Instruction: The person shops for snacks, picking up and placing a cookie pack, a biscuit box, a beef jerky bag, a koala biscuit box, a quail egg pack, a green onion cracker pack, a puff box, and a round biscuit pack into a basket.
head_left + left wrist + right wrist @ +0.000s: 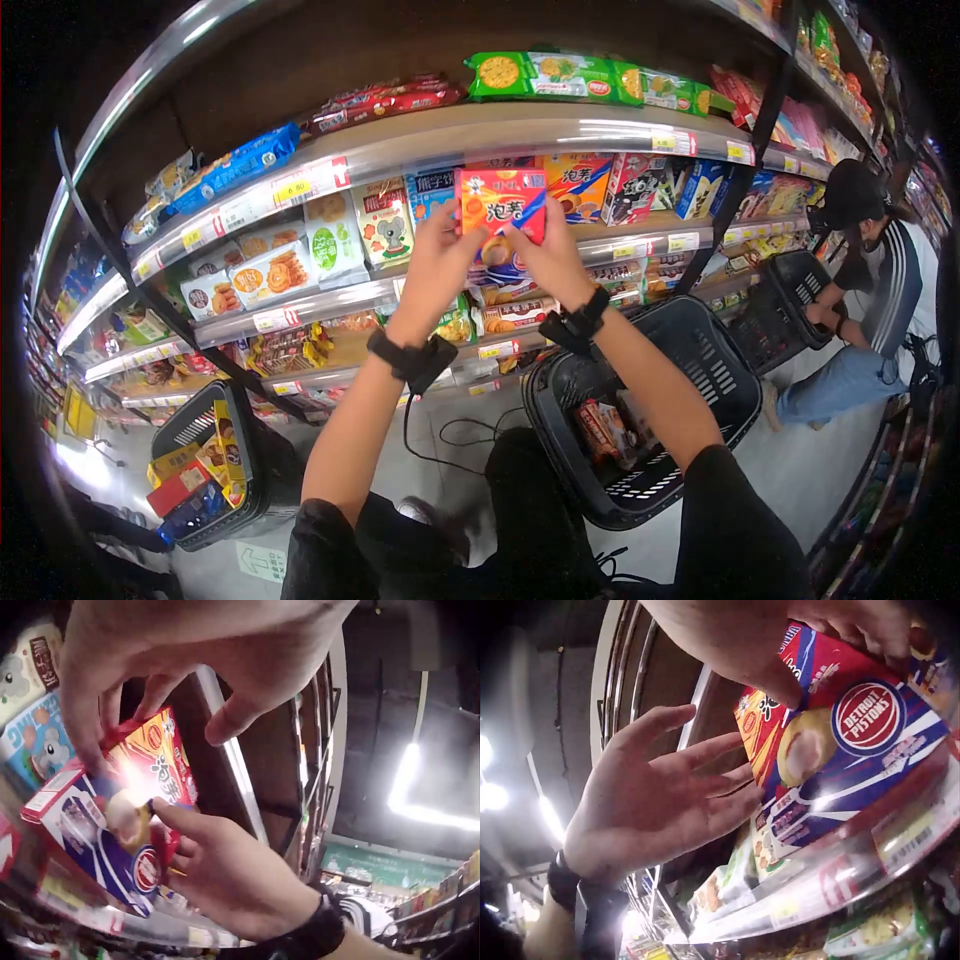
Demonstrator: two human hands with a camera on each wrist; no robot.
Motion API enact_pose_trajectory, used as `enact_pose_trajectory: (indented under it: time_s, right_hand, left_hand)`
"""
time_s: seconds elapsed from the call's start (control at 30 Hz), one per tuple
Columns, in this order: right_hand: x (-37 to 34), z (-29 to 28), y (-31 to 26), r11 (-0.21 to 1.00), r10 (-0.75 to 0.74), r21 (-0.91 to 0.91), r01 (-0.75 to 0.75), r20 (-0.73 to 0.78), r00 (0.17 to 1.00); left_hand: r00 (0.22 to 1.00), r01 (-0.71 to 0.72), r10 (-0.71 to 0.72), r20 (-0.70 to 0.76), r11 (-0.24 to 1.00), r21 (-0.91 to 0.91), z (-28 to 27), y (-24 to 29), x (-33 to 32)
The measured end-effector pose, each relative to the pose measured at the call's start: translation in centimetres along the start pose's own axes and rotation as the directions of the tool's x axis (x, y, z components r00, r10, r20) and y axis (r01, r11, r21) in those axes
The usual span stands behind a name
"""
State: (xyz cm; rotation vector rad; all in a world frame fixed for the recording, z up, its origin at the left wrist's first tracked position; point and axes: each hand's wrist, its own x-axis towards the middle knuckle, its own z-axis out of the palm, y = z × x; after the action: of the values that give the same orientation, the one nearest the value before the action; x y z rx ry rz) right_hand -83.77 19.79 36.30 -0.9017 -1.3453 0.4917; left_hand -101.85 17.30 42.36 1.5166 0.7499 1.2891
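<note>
A red, blue and orange snack box (503, 200) (139, 806) (840, 735) is held up before the middle shelf. My right hand (555, 262) (236, 874) (780, 637) grips it, thumb on the printed face and fingers round its edge. On the other side, my left hand (440, 262) (195, 652) (664, 795) has its fingers extended with their tips at the box's edge; its thumb stands away from the box in the left wrist view. A round Detroit Pistons logo shows on the box in the right wrist view.
Similar orange boxes (580, 185) stand behind on the shelf (400, 290), beside white biscuit packs (272, 272). Below right is a black basket (735, 400) with packs inside; another filled basket (265, 470) stands at left. At right, a person in a black cap (895, 270) bends by a basket. Cables lie on the floor.
</note>
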Motion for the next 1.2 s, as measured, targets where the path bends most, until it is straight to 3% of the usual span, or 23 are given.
enact_pose_trajectory:
  time_s: [0.1,0.2,0.23,0.33,0.47,0.5,0.6,0.63,0.67,0.73,0.77,0.8,0.87,0.97,1.07,1.17,1.2]
  right_hand:
    - [2.3,-0.5,-1.6,0.997,0.080,-0.021,-0.080,0.026,0.996]
    - [4.6,-0.7,-0.5,0.897,-0.172,-0.424,0.124,-0.075,0.982]
    - [4.8,-0.5,-0.5,0.902,-0.262,-0.391,0.185,-0.154,0.953]
    - [5.7,-0.6,-0.5,0.873,-0.257,-0.456,0.174,-0.126,0.958]
    - [5.1,-0.6,2.4,0.834,-0.238,-0.533,0.141,-0.116,0.964]
    - [4.6,-0.5,2.3,0.849,-0.223,-0.515,0.115,-0.152,0.963]
    - [2.8,-1.6,2.1,0.856,-0.272,-0.488,0.171,-0.144,0.952]
    - [0.8,-2.4,-0.6,0.917,-0.235,-0.362,0.167,-0.154,0.960]
    - [-2.4,-4.9,-0.8,0.822,-0.424,-0.480,0.306,-0.159,0.892]
    - [-6.5,-8.7,2.6,0.949,-0.118,-0.307,0.064,-0.158,0.980]
    - [-8.8,-11.5,4.0,0.961,0.122,-0.245,-0.132,-0.055,0.991]
    - [-11.2,-14.5,5.6,0.921,0.358,-0.190,-0.340,0.064,0.932]
    - [-14.5,-19.8,7.6,0.617,0.784,-0.331,-0.714,0.172,0.597]
    - [-19.0,-24.0,12.2,0.235,0.963,-0.589,-0.773,0.032,0.268]
    - [-24.4,-26.7,20.4,0.149,0.987,-0.356,-0.922,0.003,0.158]
    - [-28.4,-27.1,27.9,0.162,0.986,-0.380,-0.911,0.093,0.137]
    - [-31.8,-28.1,32.3,0.246,0.968,-0.450,-0.858,0.073,0.240]
  left_hand:
    - [0.999,-0.026,0.021,0.042,0.993,0.112,-0.2,0.1,2.9]
    - [0.998,-0.059,0.060,0.000,0.971,0.234,0.1,-0.4,5.0]
    - [0.993,-0.118,0.116,0.023,0.973,0.196,0.0,-0.6,5.4]
    - [0.994,-0.065,0.077,-0.077,0.988,0.142,0.2,-1.0,6.3]
    - [0.999,-0.001,0.002,-0.053,1.000,0.010,0.9,-3.4,6.6]
    - [0.995,-0.071,0.081,-0.062,0.987,0.142,1.1,-3.9,6.8]
    - [0.991,-0.060,0.076,-0.108,0.987,0.148,1.3,-5.5,6.8]
    - [0.995,-0.033,0.045,-0.094,0.992,0.125,1.3,-6.0,7.4]
    - [0.998,-0.060,0.061,-0.013,0.996,0.065,1.3,-5.7,6.8]
    - [0.999,-0.019,0.009,0.039,0.965,0.260,-0.1,-5.5,6.5]
    - [0.997,-0.022,0.000,0.071,0.953,0.303,-2.1,-5.7,6.0]
    - [0.995,-0.015,-0.021,0.101,0.939,0.345,-3.6,-5.9,4.7]
    - [0.994,-0.073,0.057,0.089,0.977,0.198,-3.5,-2.9,-0.9]
    - [0.994,0.054,-0.078,0.073,0.958,0.281,-6.4,-3.4,-8.0]
    - [0.963,0.238,-0.265,0.040,0.914,0.330,-8.1,-6.1,-13.7]
    - [0.926,0.347,-0.374,0.044,0.893,0.287,-9.8,-7.4,-16.3]
    - [0.912,0.386,-0.408,0.033,0.884,0.266,-10.1,-7.4,-16.6]
